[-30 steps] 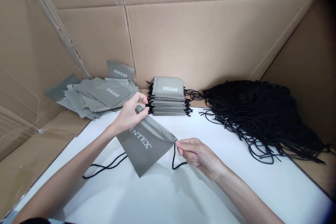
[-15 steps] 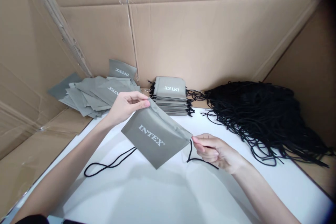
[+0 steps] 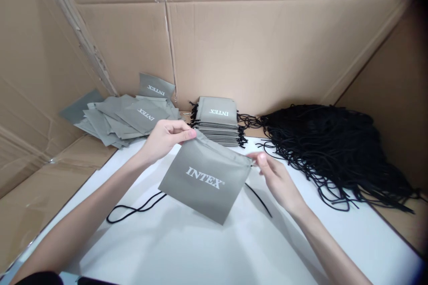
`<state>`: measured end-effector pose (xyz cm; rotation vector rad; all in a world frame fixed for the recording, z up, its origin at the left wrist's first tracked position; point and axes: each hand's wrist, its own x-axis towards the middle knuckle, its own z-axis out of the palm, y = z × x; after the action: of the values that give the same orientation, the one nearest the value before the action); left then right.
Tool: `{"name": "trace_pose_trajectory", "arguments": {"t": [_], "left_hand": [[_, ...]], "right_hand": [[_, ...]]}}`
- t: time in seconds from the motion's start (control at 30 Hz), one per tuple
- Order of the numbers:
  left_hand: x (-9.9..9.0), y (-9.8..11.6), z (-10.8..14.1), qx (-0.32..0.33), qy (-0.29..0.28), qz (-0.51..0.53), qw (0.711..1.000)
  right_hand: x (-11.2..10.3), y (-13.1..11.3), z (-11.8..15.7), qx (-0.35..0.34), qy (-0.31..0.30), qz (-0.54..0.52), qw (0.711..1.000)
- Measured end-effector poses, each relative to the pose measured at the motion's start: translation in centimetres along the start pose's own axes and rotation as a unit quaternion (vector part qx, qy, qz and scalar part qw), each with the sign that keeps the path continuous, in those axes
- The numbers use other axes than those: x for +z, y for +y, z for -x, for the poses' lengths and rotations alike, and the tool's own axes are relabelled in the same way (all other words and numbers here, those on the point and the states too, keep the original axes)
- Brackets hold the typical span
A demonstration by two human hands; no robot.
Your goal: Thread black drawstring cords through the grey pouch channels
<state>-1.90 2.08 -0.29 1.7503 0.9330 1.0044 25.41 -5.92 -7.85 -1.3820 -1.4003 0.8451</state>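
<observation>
A grey flat pouch [image 3: 197,196] printed INTEX is held up over the white table, tilted down to the right. My left hand [image 3: 167,140] pinches its upper left corner between thumb and fingers. At the upper right corner, my right hand [image 3: 274,176] has its fingers closed on the hemmed edge; a tiny shiny spot shows there, too small to name. A black cord [image 3: 133,210] lies behind the pouch, its loop out to the left and a straight end to the right. The pouch hides the cord's middle.
Loose grey pouches [image 3: 123,118] are heaped at the back left. Behind my hands stands a neat stack of corded pouches [image 3: 219,120]. A large pile of black cords [image 3: 327,142] covers the right back. Cardboard walls [image 3: 267,44] enclose the white table [image 3: 187,254].
The pouch has moved slightly right and turned nearer level. My right hand has risen, with its thumb now on top at the corner. The cord end beside it has shifted.
</observation>
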Motion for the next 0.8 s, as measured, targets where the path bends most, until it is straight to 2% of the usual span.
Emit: {"name": "trace_pose_trajectory", "arguments": {"t": [0.03, 0.07, 0.17, 0.23, 0.33, 0.4, 0.53, 0.6, 0.7, 0.8], "left_hand": [[0.5, -0.1, 0.1, -0.005, 0.004, 0.011, 1.0], [0.9, -0.2, 0.3, -0.011, 0.007, 0.021, 1.0], [1.8, -0.5, 0.5, -0.026, 0.019, 0.041, 0.999], [1.9, -0.8, 0.5, -0.037, 0.023, 0.045, 0.998], [1.7, -1.4, 0.2, -0.053, 0.033, 0.051, 0.997], [1.8, -1.7, 0.0, -0.053, 0.056, 0.053, 0.996], [2.1, -2.1, 0.0, -0.005, 0.133, 0.025, 0.991], [2.3, -2.1, 0.1, 0.02, 0.152, 0.009, 0.988], [2.3, -2.0, 0.1, 0.024, 0.151, 0.007, 0.988], [2.1, -2.1, 0.0, 0.01, 0.136, 0.018, 0.99]], "right_hand": [[0.1, 0.0, 0.0, -0.026, 0.02, -0.001, 0.999], [0.2, -0.1, 0.1, -0.038, 0.008, -0.015, 0.999], [0.6, -0.1, 0.4, -0.022, -0.071, -0.082, 0.994], [0.5, -0.2, 0.6, -0.019, -0.064, -0.11, 0.992], [0.2, -0.3, 0.5, -0.052, -0.039, -0.122, 0.99], [-0.1, -0.4, 0.4, -0.05, -0.052, -0.126, 0.989], [-0.7, -0.6, 0.2, 0.055, -0.154, -0.121, 0.979], [-1.0, -0.9, 0.2, 0.095, -0.194, -0.111, 0.97], [-1.3, -1.4, 0.4, 0.093, -0.249, -0.109, 0.958], [-1.7, -1.6, 0.5, 0.058, -0.338, -0.142, 0.929]]}}
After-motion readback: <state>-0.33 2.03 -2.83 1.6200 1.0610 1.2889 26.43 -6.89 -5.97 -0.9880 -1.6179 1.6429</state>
